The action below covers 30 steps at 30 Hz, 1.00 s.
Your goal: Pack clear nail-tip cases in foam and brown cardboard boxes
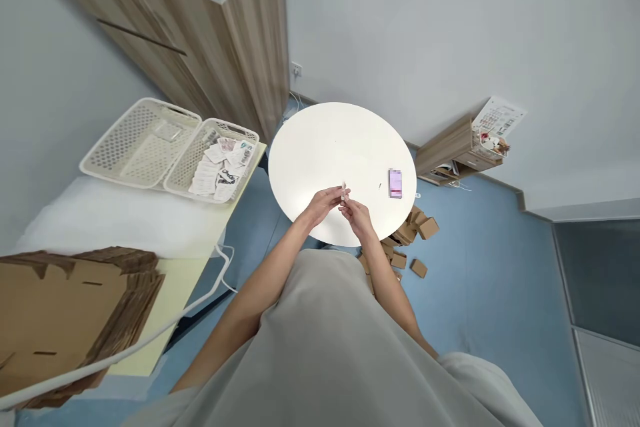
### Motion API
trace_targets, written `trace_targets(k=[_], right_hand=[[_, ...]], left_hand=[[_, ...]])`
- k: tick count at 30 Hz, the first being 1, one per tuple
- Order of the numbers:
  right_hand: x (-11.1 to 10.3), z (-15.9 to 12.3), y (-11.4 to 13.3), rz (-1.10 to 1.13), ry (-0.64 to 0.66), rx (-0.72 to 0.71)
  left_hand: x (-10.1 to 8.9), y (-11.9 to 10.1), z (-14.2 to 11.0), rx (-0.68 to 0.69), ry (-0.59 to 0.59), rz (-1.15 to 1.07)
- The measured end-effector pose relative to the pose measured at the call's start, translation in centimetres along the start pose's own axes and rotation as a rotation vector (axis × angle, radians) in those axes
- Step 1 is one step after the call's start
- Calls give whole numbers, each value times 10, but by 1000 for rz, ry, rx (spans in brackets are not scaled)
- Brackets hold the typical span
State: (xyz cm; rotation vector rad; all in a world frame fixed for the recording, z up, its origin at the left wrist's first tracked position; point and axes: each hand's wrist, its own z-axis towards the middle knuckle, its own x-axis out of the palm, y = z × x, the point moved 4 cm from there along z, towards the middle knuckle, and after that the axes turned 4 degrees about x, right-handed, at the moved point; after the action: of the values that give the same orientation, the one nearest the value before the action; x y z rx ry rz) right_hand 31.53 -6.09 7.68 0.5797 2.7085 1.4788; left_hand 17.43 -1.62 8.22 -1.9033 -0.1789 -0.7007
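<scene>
Over the near part of a round white table (330,137), my two hands meet at a small pale, pinkish-white item (344,191), too small to name. My left hand (323,205) pinches it from the left, its fingers reaching toward the right. From the other side, my right hand (358,216) has its thumb and fingers closed at the item's lower end. To the right on the tabletop lies a flat rectangular thing with a pink and purple face (395,184), perhaps a phone. A tiny dark sliver (380,185) is left of it.
Left, a side table (185,287) bears stacked flat cardboard (65,320) and two white plastic baskets, one (173,180) holding cards and small packets. Small brown boxes (419,268) lie on the floor at right. A wooden cabinet (250,47) and low shelf (445,147) stand behind.
</scene>
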Motion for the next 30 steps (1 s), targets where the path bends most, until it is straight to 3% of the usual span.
trace_targets(k=[4,7,12,14,17,19,22,25,27,30], right_hand=[[-34,10,27,-245,-43,-182],[-53,11,44,-434,-61,-288],[-80,20,57,-608,-219,-406],[-90,32,55,-643,-198,-405],[-110,51,39,-733,-26,-324],[-131,59,24,-803,11,-235],[-175,64,6,-885,-165,-109],[-211,69,-5,-971,-308,-4],[-225,78,-6,-1032,-346,30],[-228,101,-5,-1161,-326,52]], left_hand=[[16,14,27,-11,-198,82],[33,25,43,-4,-268,131],[67,46,58,60,-273,292],[75,53,64,67,-259,314],[65,58,70,36,-375,336],[49,56,70,39,-474,361],[27,54,66,-5,-546,371],[17,58,63,-66,-560,363],[17,64,64,-93,-550,371],[19,73,68,-137,-510,391]])
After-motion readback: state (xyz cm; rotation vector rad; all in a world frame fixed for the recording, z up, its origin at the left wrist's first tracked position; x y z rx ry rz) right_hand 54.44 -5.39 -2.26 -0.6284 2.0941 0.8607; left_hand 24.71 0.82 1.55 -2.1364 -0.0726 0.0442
